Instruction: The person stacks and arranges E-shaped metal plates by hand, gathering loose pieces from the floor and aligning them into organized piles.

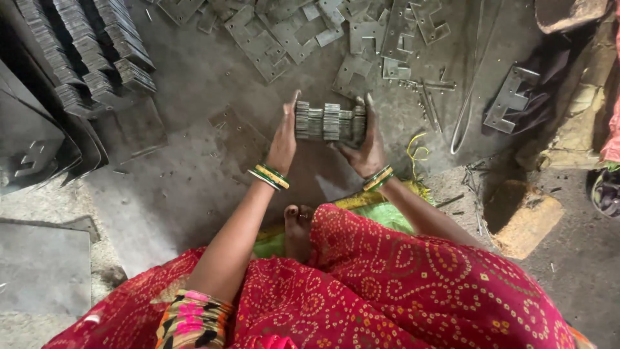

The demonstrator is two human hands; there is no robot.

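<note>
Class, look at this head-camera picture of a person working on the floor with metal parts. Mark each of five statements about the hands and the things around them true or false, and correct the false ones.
1. Both hands press a row of stacked metal plates between them. True: the left hand is at one end, the right hand at the other.
2. The plates are held above a wooden table. False: they are over a grey floor.
3. Loose flat metal pieces lie scattered beyond the hands. True.
4. Both wrists are bare. False: each wears bangles.
5. Long rows of stacked plates lie at the person's right. False: they lie at the left.
</note>
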